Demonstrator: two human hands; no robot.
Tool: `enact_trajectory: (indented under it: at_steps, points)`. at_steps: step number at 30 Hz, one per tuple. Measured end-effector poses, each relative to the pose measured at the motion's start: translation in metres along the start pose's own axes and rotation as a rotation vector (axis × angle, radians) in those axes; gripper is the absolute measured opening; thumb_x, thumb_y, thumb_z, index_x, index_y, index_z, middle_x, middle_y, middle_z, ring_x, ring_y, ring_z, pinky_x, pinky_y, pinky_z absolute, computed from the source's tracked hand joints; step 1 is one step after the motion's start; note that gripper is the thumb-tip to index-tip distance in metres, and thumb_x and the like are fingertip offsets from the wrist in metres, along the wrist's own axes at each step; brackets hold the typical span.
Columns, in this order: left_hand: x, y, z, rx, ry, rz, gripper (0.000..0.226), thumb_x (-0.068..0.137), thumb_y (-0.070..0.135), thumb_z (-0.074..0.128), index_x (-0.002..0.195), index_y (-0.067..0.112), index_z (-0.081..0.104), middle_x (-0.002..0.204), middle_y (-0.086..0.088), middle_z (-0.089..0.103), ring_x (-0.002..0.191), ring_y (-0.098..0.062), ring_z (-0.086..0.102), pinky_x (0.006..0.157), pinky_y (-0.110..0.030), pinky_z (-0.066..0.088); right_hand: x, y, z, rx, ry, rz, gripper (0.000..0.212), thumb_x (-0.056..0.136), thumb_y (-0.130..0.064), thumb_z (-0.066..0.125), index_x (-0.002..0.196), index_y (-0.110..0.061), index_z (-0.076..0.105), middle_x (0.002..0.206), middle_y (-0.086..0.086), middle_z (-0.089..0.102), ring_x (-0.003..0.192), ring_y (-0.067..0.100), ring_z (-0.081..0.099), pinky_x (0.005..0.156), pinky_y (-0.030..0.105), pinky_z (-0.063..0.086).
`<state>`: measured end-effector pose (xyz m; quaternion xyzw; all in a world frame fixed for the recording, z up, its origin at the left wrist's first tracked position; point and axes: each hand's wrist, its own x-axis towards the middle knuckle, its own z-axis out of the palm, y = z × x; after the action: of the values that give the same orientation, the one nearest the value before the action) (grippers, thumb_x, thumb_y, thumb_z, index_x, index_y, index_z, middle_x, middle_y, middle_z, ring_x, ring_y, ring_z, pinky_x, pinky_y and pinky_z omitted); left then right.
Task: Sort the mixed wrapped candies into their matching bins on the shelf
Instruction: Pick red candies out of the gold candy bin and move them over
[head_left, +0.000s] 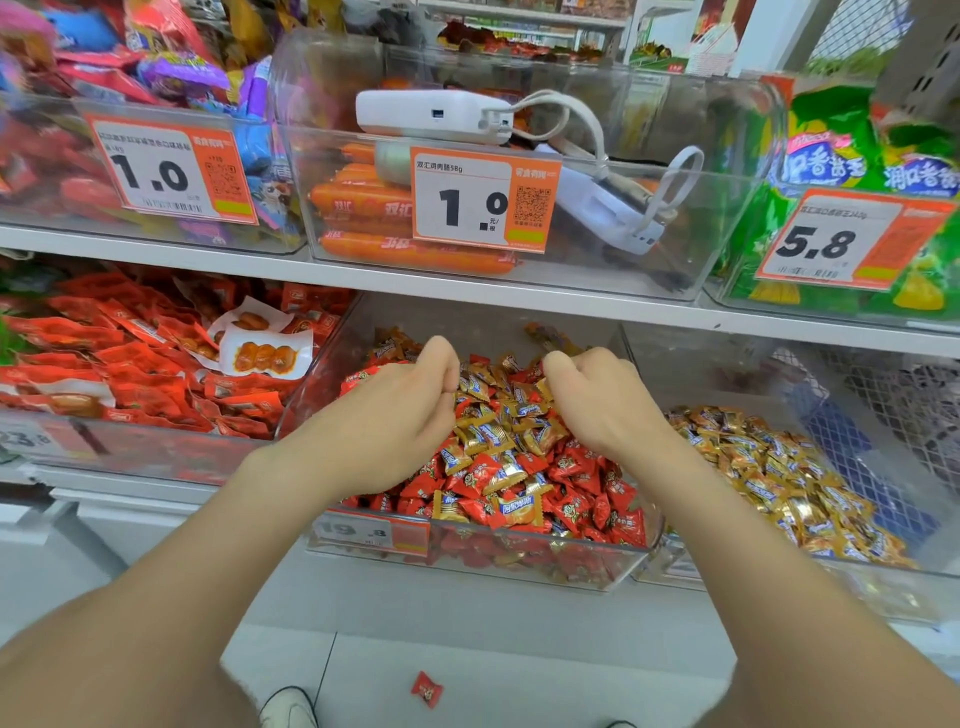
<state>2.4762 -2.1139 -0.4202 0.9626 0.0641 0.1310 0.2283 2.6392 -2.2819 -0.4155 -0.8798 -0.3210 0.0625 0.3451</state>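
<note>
Red and gold candies (498, 467) lie mixed in the middle bin (519, 569). The left grip (400, 415) and right grip (597, 405) rest on them, fingers curled; I cannot tell if they hold any. One red candy (426, 689) lies on the floor (519, 675).

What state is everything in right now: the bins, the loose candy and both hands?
Middle bin: red and gold candies mixed together.
Right bin: holds gold candies only.
Left hand: in the middle bin, fingers curled; contents hidden.
Right hand: in the middle bin, fingers curled; contents hidden.
Red candy: lying on the floor.
Power bank: resting on the sausage bin, cable attached.
</note>
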Motion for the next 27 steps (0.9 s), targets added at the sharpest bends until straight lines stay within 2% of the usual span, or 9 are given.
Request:
enact_trajectory:
  at_steps: [6, 8, 11, 13, 16, 19, 21, 24, 27]
  points:
    - [0.02, 0.011, 0.015, 0.338, 0.069, 0.059, 0.023, 0.1, 0.054, 0.056, 0.096, 0.032, 0.052, 0.064, 0.01, 0.052, 0.065, -0.01, 0.053, 0.052, -0.031, 0.033, -0.001, 0.008, 0.003, -0.134, 0.026, -0.1, 0.049, 0.097, -0.037, 0.044, 0.056, -0.012, 0.035, 0.051, 0.006, 0.035, 0.049, 0.022, 0.033, 0.053, 0.032, 0.03]
    - [0.027, 0.008, 0.019, 0.281, -0.036, 0.118, 0.021, 0.102, 0.049, 0.06, 0.115, 0.035, 0.053, 0.086, 0.016, 0.052, 0.08, -0.012, 0.06, 0.062, -0.033, 0.043, -0.001, 0.011, 0.001, -0.125, 0.046, -0.144, 0.053, 0.102, -0.036, 0.047, 0.057, -0.01, 0.036, 0.051, 0.007, 0.036, 0.046, 0.021, 0.033, 0.05, 0.031, 0.03]
    - [0.034, -0.003, 0.026, 0.249, -0.169, 0.182, 0.051, 0.101, 0.039, 0.067, 0.145, 0.041, 0.041, 0.13, 0.014, 0.04, 0.085, -0.011, 0.058, 0.074, -0.033, 0.049, -0.003, 0.014, -0.004, -0.102, 0.025, -0.206, 0.053, 0.104, -0.033, 0.053, 0.06, -0.006, 0.041, 0.051, 0.004, 0.033, 0.043, 0.017, 0.025, 0.044, 0.027, 0.026]
    - [0.038, -0.007, 0.03, 0.292, -0.263, 0.178, 0.067, 0.099, 0.039, 0.069, 0.155, 0.044, 0.032, 0.145, 0.014, 0.033, 0.09, -0.011, 0.059, 0.08, -0.036, 0.052, -0.005, 0.017, -0.007, -0.091, -0.033, -0.241, 0.046, 0.102, -0.028, 0.054, 0.066, -0.002, 0.054, 0.049, 0.003, 0.035, 0.044, 0.015, 0.024, 0.045, 0.027, 0.029]
    - [0.046, -0.013, 0.035, 0.291, -0.396, 0.111, 0.065, 0.097, 0.042, 0.07, 0.155, 0.039, 0.04, 0.139, 0.01, 0.044, 0.117, -0.017, 0.056, 0.095, -0.042, 0.051, -0.007, 0.018, -0.011, -0.109, -0.101, -0.247, 0.024, 0.095, -0.023, 0.056, 0.103, -0.016, 0.078, 0.05, 0.003, 0.056, 0.042, 0.012, 0.035, 0.048, 0.029, 0.046]
    - [0.05, -0.014, 0.038, 0.279, -0.361, 0.097, 0.046, 0.096, 0.042, 0.072, 0.138, 0.034, 0.054, 0.12, 0.008, 0.049, 0.11, -0.017, 0.056, 0.091, -0.039, 0.05, -0.007, 0.018, -0.015, -0.088, -0.134, -0.223, 0.037, 0.092, -0.021, 0.06, 0.127, -0.026, 0.072, 0.054, -0.003, 0.062, 0.037, 0.008, 0.037, 0.043, 0.012, 0.036]
    - [0.048, -0.01, 0.04, 0.321, -0.348, 0.077, 0.039, 0.098, 0.039, 0.069, 0.134, 0.031, 0.054, 0.12, 0.004, 0.05, 0.105, -0.02, 0.058, 0.088, -0.04, 0.051, -0.009, 0.019, -0.015, -0.091, -0.147, -0.208, 0.03, 0.094, -0.022, 0.058, 0.119, -0.026, 0.073, 0.051, -0.004, 0.059, 0.036, 0.008, 0.036, 0.042, 0.013, 0.035]
    - [0.045, -0.007, 0.04, 0.366, -0.318, 0.072, 0.038, 0.104, 0.039, 0.059, 0.139, 0.03, 0.049, 0.123, 0.002, 0.052, 0.104, -0.023, 0.061, 0.087, -0.041, 0.053, -0.011, 0.019, -0.01, -0.084, -0.078, -0.15, 0.025, 0.094, -0.029, 0.052, 0.084, -0.014, 0.07, 0.051, -0.001, 0.055, 0.042, 0.014, 0.037, 0.047, 0.028, 0.041]
    - [0.041, -0.006, 0.033, 0.283, -0.243, 0.059, 0.032, 0.108, 0.037, 0.048, 0.139, 0.028, 0.046, 0.122, 0.001, 0.054, 0.105, -0.024, 0.06, 0.089, -0.044, 0.051, -0.009, 0.015, -0.005, -0.12, 0.042, -0.107, 0.039, 0.091, -0.031, 0.046, 0.059, -0.011, 0.04, 0.052, 0.004, 0.037, 0.049, 0.02, 0.032, 0.053, 0.032, 0.033]
